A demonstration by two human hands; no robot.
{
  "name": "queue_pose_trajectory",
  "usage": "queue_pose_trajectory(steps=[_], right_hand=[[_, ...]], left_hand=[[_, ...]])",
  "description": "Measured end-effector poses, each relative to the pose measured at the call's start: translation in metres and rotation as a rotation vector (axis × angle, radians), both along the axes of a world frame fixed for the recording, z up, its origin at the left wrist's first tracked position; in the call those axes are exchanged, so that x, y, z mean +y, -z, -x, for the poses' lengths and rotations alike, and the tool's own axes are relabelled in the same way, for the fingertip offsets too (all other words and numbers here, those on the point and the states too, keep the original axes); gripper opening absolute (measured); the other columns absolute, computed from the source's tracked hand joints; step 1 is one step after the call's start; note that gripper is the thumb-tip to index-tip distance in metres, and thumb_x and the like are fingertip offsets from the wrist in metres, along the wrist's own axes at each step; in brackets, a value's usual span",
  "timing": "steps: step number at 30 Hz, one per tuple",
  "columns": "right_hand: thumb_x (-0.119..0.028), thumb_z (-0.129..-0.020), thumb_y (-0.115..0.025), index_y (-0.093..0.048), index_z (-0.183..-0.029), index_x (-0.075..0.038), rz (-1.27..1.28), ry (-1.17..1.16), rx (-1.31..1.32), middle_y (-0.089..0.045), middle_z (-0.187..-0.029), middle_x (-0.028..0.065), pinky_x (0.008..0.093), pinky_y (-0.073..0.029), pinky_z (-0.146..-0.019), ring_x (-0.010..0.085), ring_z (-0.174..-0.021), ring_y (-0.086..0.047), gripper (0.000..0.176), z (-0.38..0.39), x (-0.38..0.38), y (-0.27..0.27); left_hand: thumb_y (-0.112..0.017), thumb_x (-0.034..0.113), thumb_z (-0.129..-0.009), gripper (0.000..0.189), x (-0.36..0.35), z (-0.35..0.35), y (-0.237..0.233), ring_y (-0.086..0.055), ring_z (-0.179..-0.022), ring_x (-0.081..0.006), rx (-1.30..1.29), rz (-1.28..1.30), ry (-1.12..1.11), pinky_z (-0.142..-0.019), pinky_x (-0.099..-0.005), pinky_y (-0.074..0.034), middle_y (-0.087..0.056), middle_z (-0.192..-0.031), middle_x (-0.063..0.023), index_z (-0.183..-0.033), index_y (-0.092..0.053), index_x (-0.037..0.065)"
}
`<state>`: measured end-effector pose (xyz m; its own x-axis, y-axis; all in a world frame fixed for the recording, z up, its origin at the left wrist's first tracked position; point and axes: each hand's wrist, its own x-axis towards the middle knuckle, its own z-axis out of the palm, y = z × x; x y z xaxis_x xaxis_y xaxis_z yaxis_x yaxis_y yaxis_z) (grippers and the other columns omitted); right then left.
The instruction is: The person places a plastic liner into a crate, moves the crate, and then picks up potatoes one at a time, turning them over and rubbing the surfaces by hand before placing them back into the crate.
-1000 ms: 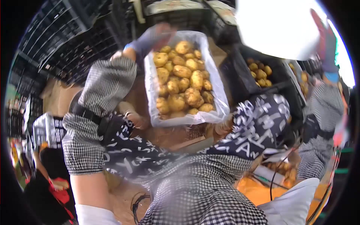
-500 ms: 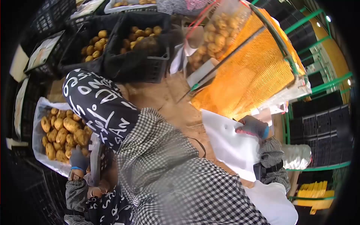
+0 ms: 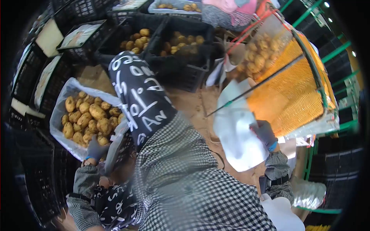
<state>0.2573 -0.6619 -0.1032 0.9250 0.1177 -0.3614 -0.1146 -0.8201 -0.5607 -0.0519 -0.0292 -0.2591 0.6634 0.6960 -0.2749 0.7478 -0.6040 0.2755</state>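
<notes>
My right hand [image 3: 265, 133], in a grey glove with a blue cuff, is closed on the edge of a white sheet [image 3: 241, 144] that hangs before the orange mesh [image 3: 289, 94]. Over at the left, my left hand [image 3: 96, 149], also gloved, rests at the near edge of a crate with a pale liner [image 3: 63, 140]. Potatoes [image 3: 92, 119] fill this crate, and my left fingers touch or lie close to the nearest ones. Whether they grip anything is hidden.
Black crates [image 3: 189, 77] with more potatoes [image 3: 137, 41] stand ahead. A clear bag of potatoes [image 3: 264, 52] leans by the mesh and its dark frame [image 3: 318, 77]. Another person in a pink and grey top [image 3: 231, 13] is at the top. Green rails [image 3: 339, 50] run at the right.
The view has turned, so the scene sits further right. The white sheet has risen and spread out in front of the mesh, still in my right hand. My left hand stays at the crate.
</notes>
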Motion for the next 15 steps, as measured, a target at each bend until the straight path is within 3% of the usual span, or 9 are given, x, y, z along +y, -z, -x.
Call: queue_pose_trajectory(steps=[2,4,5,6,7,9,11,13,15], right_hand=[[-0.021,-0.086,-0.066,-0.071,-0.099,-0.002,-0.066,0.022,-0.121,-0.066,-0.071,0.0056,0.0292,-0.046,-0.056,0.0114,-0.062,-0.059,0.023,-0.009,0.011,0.007],[-0.026,-0.084,-0.067,-0.07,-0.098,-0.001,0.108,-0.33,-0.439,-0.068,-0.08,0.016,0.0422,-0.05,-0.069,0.0296,-0.074,-0.065,0.029,-0.015,0.01,0.014],[-0.03,-0.083,-0.067,-0.069,-0.094,-0.002,0.467,-0.437,-0.582,-0.068,-0.08,0.0168,0.0436,-0.051,-0.07,0.034,-0.077,-0.065,0.03,-0.021,-0.015,0.038],[-0.032,-0.082,-0.067,-0.069,-0.088,-0.003,0.591,-0.533,-0.576,-0.068,-0.082,0.0173,0.0443,-0.052,-0.071,0.0366,-0.079,-0.065,0.03,-0.017,-0.01,0.025],[-0.027,-0.084,-0.069,-0.07,-0.09,-0.002,0.429,-0.589,-0.403,-0.068,-0.081,0.0153,0.0393,-0.052,-0.064,0.0284,-0.073,-0.066,0.026,-0.009,0.006,-0.001],[-0.012,-0.089,-0.067,-0.07,-0.103,0.002,-0.077,-0.271,-0.047,-0.064,-0.077,0.003,0.0241,-0.046,-0.058,0.0081,-0.064,-0.056,0.02,0.033,0.078,-0.056],[-0.007,-0.095,-0.058,-0.064,-0.122,0.003,-0.502,-0.498,0.007,-0.066,-0.089,0.0043,0.0222,-0.048,-0.062,0.0094,-0.077,-0.06,0.029,0.031,0.114,-0.071],[-0.004,-0.098,-0.049,-0.061,-0.127,0.003,-0.404,-0.749,-0.29,-0.067,-0.112,0.0129,0.026,-0.053,-0.074,0.0162,-0.097,-0.064,0.032,0.033,0.195,-0.102],[-0.003,-0.098,-0.049,-0.059,-0.129,0.003,-0.585,-0.894,-0.247,-0.062,-0.127,0.0151,0.0277,-0.052,-0.085,0.02,-0.104,-0.065,0.034,0.033,0.275,-0.104]], left_hand=[[-0.089,0.044,-0.059,0.097,-0.007,-0.002,-0.015,-0.06,-0.112,-0.04,-0.16,0.144,-0.044,-0.097,-0.0446,-0.048,-0.061,-0.12,-0.0278,-0.134,-0.047,-0.001],[-0.091,0.042,-0.056,0.098,-0.001,-0.002,-0.007,-0.057,-0.117,-0.0354,-0.409,0.13,0.046,-0.101,-0.0411,-0.045,-0.058,-0.124,-0.0254,-0.132,-0.048,-0.002],[-0.092,0.043,-0.055,0.098,0.005,-0.001,-0.001,-0.053,-0.121,-0.0333,-0.566,0.259,0.057,-0.105,-0.0404,-0.042,-0.055,-0.126,-0.0237,-0.13,-0.049,-0.003],[-0.092,0.042,-0.055,0.096,0.002,-0.006,-0.017,-0.052,-0.12,-0.0351,-0.585,0.224,0.04,-0.104,-0.0419,-0.041,-0.054,-0.125,-0.023,-0.129,-0.049,-0.002],[-0.093,0.041,-0.055,0.097,0.015,-0.004,-0.004,-0.052,-0.118,-0.035,-0.566,0.032,0.078,-0.103,-0.042,-0.042,-0.053,-0.124,-0.0219,-0.13,-0.049,-0.001],[-0.092,0.039,-0.059,0.093,0.009,-0.013,-0.032,-0.052,-0.12,-0.0314,-0.683,0.024,0.021,-0.104,-0.0394,-0.042,-0.053,-0.126,-0.0204,-0.132,-0.046,0.003],[-0.093,0.031,-0.061,0.096,-0.013,-0.032,-0.092,-0.055,-0.119,-0.0244,-0.706,0.307,-0.136,-0.102,-0.0334,-0.046,-0.052,-0.13,-0.0181,-0.135,-0.038,0.003],[-0.091,0.021,-0.066,0.09,-0.027,-0.044,-0.117,-0.056,-0.115,-0.022,-0.846,0.426,-0.168,-0.101,-0.0334,-0.047,-0.052,-0.13,-0.015,-0.136,-0.037,0.004],[-0.09,0.021,-0.069,0.089,-0.047,-0.049,-0.145,-0.054,-0.116,-0.0201,-0.97,0.408,-0.142,-0.102,-0.0336,-0.046,-0.052,-0.13,-0.0139,-0.137,-0.036,0.004]])
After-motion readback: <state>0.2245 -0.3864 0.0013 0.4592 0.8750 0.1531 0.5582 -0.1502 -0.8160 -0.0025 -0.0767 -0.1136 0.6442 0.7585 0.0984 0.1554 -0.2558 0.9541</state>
